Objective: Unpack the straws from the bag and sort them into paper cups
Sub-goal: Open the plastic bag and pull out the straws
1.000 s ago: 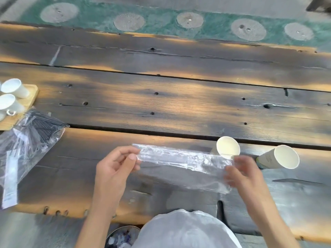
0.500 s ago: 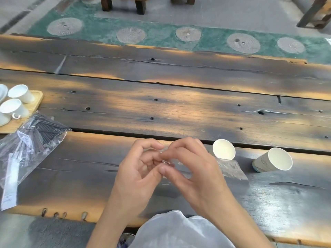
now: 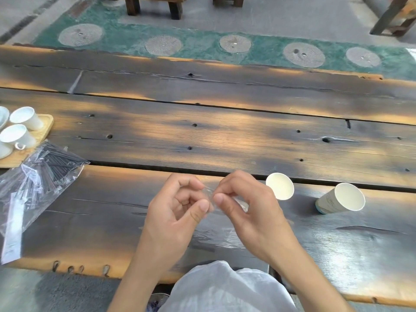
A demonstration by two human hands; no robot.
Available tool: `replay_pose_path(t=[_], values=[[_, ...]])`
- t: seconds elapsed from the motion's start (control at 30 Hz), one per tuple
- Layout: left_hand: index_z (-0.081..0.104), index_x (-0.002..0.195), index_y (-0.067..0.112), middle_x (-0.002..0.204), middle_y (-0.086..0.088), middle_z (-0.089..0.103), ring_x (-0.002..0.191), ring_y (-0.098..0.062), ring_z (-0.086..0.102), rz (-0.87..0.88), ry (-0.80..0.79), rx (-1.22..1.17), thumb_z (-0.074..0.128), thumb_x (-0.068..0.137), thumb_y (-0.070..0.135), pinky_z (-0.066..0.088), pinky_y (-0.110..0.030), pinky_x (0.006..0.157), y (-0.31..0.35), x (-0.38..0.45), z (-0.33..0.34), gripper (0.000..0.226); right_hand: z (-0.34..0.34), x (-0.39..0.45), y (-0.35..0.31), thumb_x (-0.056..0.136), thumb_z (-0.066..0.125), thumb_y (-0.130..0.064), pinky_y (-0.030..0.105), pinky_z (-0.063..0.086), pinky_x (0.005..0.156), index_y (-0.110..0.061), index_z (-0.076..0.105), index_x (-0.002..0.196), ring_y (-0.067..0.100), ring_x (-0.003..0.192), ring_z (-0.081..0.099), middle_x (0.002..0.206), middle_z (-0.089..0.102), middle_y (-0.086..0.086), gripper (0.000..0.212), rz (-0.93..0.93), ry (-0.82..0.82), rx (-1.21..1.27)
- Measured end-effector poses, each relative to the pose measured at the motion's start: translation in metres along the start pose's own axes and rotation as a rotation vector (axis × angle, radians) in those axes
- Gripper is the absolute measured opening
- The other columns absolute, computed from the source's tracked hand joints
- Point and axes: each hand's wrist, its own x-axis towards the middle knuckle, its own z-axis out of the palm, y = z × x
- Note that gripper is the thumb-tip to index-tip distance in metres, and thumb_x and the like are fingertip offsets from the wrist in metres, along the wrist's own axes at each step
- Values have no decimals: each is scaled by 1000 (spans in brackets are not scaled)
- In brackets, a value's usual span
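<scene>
Both hands meet over the near plank of the dark, weathered wooden surface [image 3: 225, 136]. The left hand [image 3: 177, 212] and the right hand [image 3: 249, 212] each pinch, thumb against curled fingers, the edge of a crumpled clear plastic wrapper [image 3: 238, 204], whose thin film shows between the thumbs and trails down under the right palm. Whether any straws are inside it cannot be told. Just right of the right hand stands a white paper cup [image 3: 280, 186], and further right a second white paper cup with a printed side [image 3: 342, 198], both with their mouths tilted toward the camera. At the left edge lies a clear plastic bag of dark straws [image 3: 42, 174], well apart from the hands, beside a light wooden tray [image 3: 46, 126] carrying small white ceramic cups [image 3: 26, 118]
</scene>
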Motion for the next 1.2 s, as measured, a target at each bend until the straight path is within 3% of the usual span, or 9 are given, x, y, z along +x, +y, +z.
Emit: replay_pose_path(t=[0.13,0.23,0.37,0.5,0.67,0.8,0.87,1.0,1.2], values=[[60,104,30,78,-3,70,74,-15,67,18,-28,27,66,89,27,52,-24,72,-1,-2,-9,16,-17,8,1,97,60,-15,16,37,67,-16,60,79,4,69,51,72,59,-14,18,172,53,186],[61,111,30,75,-5,68,73,-16,63,6,-60,7,65,90,28,50,-24,70,0,-1,-13,21,-23,11,0,99,59,-15,20,36,69,-13,60,81,5,70,49,73,57,-14,18,210,17,241],[66,113,36,92,6,71,86,-10,67,-85,-134,48,75,81,42,53,-23,77,4,2,-5,34,-17,8,-11,95,57,-22,22,40,87,-14,59,81,12,97,57,99,60,-7,17,108,-88,192],[70,83,23,81,2,65,74,-12,58,8,-142,175,71,86,38,45,-22,67,8,9,10,16,-15,5,-14,93,59,-31,19,36,98,-22,63,86,13,119,52,113,56,-17,12,119,-156,96],[70,80,21,80,2,69,71,-8,63,-34,-54,78,71,89,35,52,-21,61,6,10,-7,16,-51,-5,29,85,68,-43,13,32,102,-25,56,125,4,124,50,125,58,-13,46,120,187,-189],[69,82,15,72,-5,67,66,-18,61,-56,-2,-1,67,89,39,51,-30,64,0,10,-21,25,-72,-22,69,78,77,-39,22,48,95,-24,45,143,11,117,63,129,65,-2,74,352,267,323],[69,82,15,71,-6,67,66,-23,59,-74,28,-44,68,88,43,49,-34,66,-3,12,-26,29,-72,-29,83,70,84,-44,22,54,80,-21,59,131,18,95,73,112,73,7,70,408,221,523],[69,82,14,72,-7,65,62,-20,56,-112,78,-166,74,82,53,52,-26,63,-4,15,-29,39,-62,-39,93,76,79,-34,25,49,72,-12,77,80,17,72,63,75,72,6,23,410,127,489],[70,76,18,72,-8,63,62,-18,55,-235,164,-271,58,94,27,53,-23,61,-7,17,-27,24,-56,-37,86,81,71,-39,21,42,55,-12,68,66,14,56,48,59,57,3,31,378,159,544]])
